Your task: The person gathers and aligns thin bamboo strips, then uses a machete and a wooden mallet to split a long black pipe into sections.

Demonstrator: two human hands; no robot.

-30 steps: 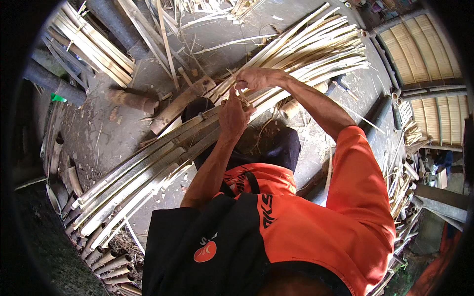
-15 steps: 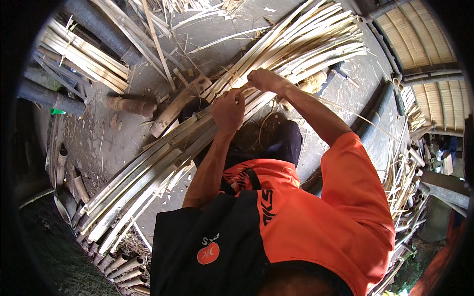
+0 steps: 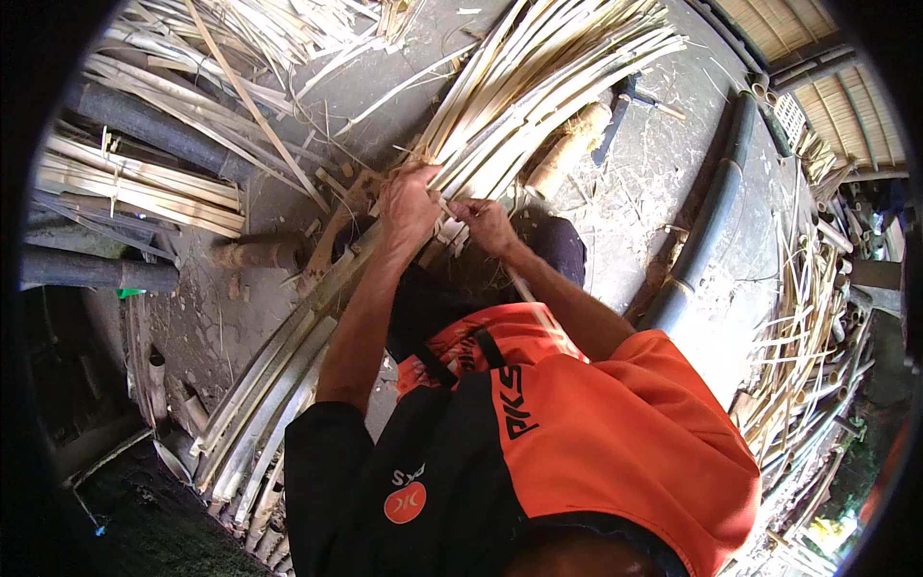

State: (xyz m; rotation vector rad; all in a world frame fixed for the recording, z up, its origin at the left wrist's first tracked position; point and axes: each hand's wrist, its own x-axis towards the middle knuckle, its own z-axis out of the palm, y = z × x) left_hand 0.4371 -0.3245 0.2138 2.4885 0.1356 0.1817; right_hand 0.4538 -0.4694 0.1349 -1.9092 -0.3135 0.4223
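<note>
A long bundle of split bamboo strips (image 3: 558, 82) lies across my lap, fanned at its far end. Its lower lengths run to the near left. My left hand (image 3: 409, 207) presses against the bundle's middle, fingers closed on a thin bamboo strip (image 3: 443, 205) that lies over it. Close by on the right, my right hand (image 3: 487, 226) pinches the same thin strip. A slender tail (image 3: 520, 287) hangs below the right wrist; whether it belongs to that strip is hidden.
Beyond the bundle lie a pale bamboo section (image 3: 572, 152) and a dark tool (image 3: 615, 120). A dark pole (image 3: 707, 226) runs along the right, beside heaped strips (image 3: 793, 337). A tied bundle (image 3: 144, 188) and a short brown bamboo piece (image 3: 258, 253) are at left.
Both hands have come nearer and to the left along the bundle. My right hand has dropped from above the left one to beside it. The view has also shifted.
</note>
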